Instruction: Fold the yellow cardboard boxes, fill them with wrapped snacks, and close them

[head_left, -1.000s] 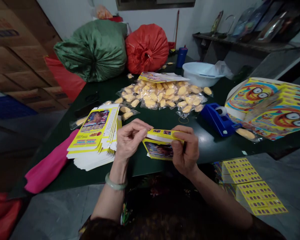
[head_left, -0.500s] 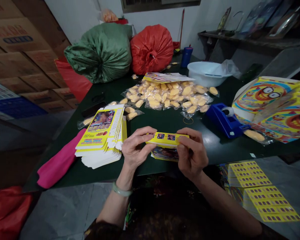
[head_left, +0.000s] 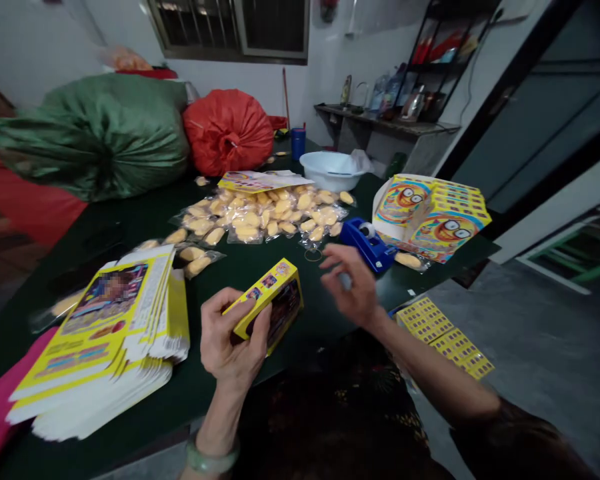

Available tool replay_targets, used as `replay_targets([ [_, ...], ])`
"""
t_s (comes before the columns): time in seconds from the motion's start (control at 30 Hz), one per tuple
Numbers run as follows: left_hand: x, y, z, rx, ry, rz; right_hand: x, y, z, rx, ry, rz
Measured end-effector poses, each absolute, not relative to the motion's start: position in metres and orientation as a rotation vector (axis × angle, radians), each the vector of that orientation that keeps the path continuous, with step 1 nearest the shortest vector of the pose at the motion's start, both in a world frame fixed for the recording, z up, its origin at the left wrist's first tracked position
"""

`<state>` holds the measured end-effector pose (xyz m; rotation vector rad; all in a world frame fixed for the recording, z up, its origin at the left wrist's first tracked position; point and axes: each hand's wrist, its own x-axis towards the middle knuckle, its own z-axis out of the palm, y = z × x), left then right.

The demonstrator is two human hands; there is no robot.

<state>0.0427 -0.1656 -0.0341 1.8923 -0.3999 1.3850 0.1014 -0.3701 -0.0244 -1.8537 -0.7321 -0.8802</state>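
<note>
My left hand [head_left: 233, 343] grips a small yellow printed box [head_left: 284, 303] by its near end, thumb on one side and fingers on the other. The box is tilted above the dark green table, with little pictures along its narrow top face. My right hand [head_left: 351, 285] holds nothing; its fingers are apart and slightly bent. Just beyond it stands a blue tape dispenser [head_left: 367, 250] with a roll of tape. A thin rubber band [head_left: 313, 255] lies by the right fingertips. To the left is a stack of flat yellow-and-white cartons [head_left: 95, 320].
Clear-wrapped yellow pieces [head_left: 250, 220] form a pile mid-table, with printed sheets [head_left: 263, 180] on top. Behind are a green sack [head_left: 115, 133], a red sack [head_left: 227, 130] and a white basin [head_left: 330, 167]. A display carton [head_left: 445, 230] holds yellow boxes at the right.
My right hand has let go of the box and moved right toward the tape dispenser. My left hand keeps the box, now turned at an angle. The view has swung right.
</note>
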Motion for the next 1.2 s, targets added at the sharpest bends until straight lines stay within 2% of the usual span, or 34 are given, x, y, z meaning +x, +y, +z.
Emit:
replay_targets([
  [0.1, 0.046, -0.173, -0.036, 1.915, -0.435, 1.361, 0.133, -0.443, -0.014, -2.097, -0.140, -0.926],
  [0.17, 0.049, -0.175, -0.037, 1.902, -0.477, 1.330, 0.155, -0.487, -0.009, -2.245, 0.156, -0.583],
  [0.3, 0.054, -0.174, -0.037, 1.858, -0.527, 1.282, 0.184, -0.528, -0.004, -2.264, 0.220, -0.055],
  [0.47, 0.055, -0.170, -0.037, 1.847, -0.524, 1.253, 0.189, -0.524, -0.007, -2.106, 0.331, 0.161],
  [0.73, 0.061, -0.162, -0.036, 1.736, -0.594, 1.087, 0.180, -0.508, -0.016, -1.706, 0.432, -0.153],
  [1.0, 0.064, -0.160, -0.034, 1.661, -0.563, 0.969, 0.144, -0.487, -0.065, -1.438, 0.323, -0.542],
  [1.2, 0.064, -0.162, -0.035, 1.659, -0.509, 0.947, 0.134, -0.470, -0.090, -1.398, 0.305, -0.783],
])
